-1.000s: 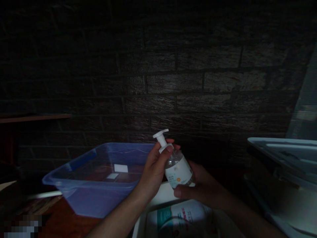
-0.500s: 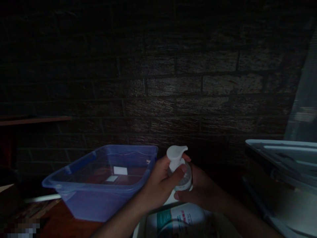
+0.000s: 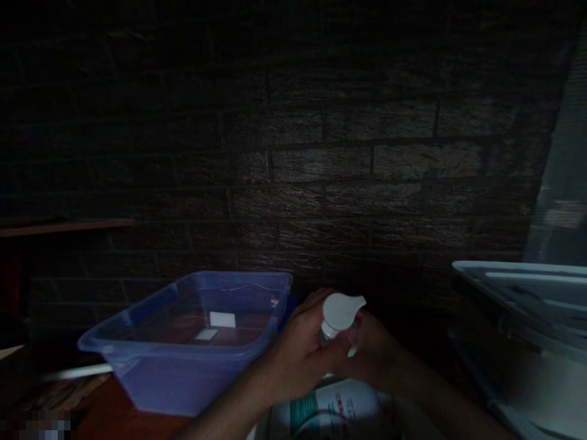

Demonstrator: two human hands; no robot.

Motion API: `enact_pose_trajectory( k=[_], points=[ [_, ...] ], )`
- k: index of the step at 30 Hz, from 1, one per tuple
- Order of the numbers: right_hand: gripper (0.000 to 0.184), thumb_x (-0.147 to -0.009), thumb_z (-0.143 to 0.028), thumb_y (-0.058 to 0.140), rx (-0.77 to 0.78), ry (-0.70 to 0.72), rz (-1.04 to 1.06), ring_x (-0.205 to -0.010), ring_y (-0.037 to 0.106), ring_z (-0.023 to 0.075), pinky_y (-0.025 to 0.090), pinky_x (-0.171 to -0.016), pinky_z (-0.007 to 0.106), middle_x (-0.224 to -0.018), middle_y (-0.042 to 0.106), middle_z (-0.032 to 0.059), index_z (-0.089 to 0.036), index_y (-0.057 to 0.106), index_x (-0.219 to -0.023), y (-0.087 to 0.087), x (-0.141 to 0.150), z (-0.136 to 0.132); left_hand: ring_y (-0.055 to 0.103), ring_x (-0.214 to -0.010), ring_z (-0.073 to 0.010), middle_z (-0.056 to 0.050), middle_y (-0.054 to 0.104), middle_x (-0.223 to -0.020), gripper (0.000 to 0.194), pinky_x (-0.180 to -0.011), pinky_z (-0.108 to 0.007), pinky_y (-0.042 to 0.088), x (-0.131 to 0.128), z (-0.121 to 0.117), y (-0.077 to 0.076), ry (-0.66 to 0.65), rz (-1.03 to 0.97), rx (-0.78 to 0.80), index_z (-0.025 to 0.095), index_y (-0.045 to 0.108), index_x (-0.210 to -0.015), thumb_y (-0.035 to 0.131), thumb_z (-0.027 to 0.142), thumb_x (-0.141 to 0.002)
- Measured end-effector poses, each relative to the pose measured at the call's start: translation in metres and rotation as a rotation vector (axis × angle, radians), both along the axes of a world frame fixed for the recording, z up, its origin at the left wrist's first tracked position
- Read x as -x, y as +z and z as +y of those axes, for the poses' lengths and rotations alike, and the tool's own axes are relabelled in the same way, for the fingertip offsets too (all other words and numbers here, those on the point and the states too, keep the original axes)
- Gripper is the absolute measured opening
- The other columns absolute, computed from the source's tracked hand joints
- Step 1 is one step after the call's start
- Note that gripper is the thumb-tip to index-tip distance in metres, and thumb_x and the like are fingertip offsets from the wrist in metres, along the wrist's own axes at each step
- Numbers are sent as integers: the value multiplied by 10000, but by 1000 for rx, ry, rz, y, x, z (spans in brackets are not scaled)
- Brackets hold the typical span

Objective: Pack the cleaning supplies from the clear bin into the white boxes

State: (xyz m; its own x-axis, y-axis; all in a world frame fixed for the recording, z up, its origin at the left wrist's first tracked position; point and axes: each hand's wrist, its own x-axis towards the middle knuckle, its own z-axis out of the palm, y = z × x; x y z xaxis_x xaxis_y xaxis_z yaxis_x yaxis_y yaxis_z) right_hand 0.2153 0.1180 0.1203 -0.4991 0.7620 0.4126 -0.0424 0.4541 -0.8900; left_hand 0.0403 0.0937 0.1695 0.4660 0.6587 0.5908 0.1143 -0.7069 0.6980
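Note:
A white pump bottle [image 3: 340, 313] stands between my two hands, its spout pointing to the right. My left hand [image 3: 305, 342] is closed around its left side, just below the pump head, with the thumb across the front. From the right, my right hand [image 3: 371, 348] wraps the bottle too, its fingers closed. The body of the bottle is mostly hidden by the hands. Below them lies a larger white container [image 3: 339, 406] with a teal and red printed label, partly covered by my forearms.
A clear blue-purple plastic bin [image 3: 165, 382] with two white labels stands at the left on a reddish-brown surface [image 3: 103, 406]. A lidded clear box [image 3: 541, 305] is at the right. Behind rises a dark brick wall [image 3: 293, 159]; a shelf [image 3: 68, 227] juts in at left.
The pump bottle has moved slightly down and to the right, and its head now tilts more toward me. Both hands have shifted with it, covering more of the bottle's collar.

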Motion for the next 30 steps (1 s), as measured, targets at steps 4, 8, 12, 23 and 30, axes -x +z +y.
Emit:
enact_pose_trajectory(
  k=[4,8,12,23,30],
  points=[
    [869,-735,-183,894,15,85,80,-1318,569,296,488,-1085,454,-1455,581,76,-271,479,-1494,7,0,-4,673,-1007,-212,-55,737,-1084,217,-897,-295,506,-1,8,-4,31,-244,121,254,708,-1170,664,336,-974],
    [978,-750,-253,912,63,226,147,-1397,496,297,422,-1155,470,-1538,498,79,-309,387,-1572,20,0,-12,713,-902,-182,-55,769,-1019,378,-783,-262,546,-5,17,2,52,-564,317,239,618,-1290,698,393,-954],
    [874,-781,-306,897,202,299,161,-1339,554,290,466,-1103,466,-1411,608,77,-303,443,-1528,26,0,-17,751,-894,-215,-80,780,-993,455,-782,-308,597,-6,21,11,38,-757,523,204,606,-1300,729,430,-925],
    [406,-826,-446,852,18,-69,18,-886,700,210,514,-769,324,-1006,761,67,-178,705,-1093,9,0,-1,776,-759,-226,-105,779,-923,308,-683,-342,651,6,33,16,-4,-903,844,139,655,-1108,648,419,-982],
    [335,-899,-462,778,-25,-85,-7,-783,679,173,505,-683,290,-922,758,45,-189,724,-1085,12,-1,-7,774,-752,-241,-109,776,-937,337,-696,-374,652,6,33,17,-2,-885,849,143,656,-1104,650,452,-972]
  ],
)
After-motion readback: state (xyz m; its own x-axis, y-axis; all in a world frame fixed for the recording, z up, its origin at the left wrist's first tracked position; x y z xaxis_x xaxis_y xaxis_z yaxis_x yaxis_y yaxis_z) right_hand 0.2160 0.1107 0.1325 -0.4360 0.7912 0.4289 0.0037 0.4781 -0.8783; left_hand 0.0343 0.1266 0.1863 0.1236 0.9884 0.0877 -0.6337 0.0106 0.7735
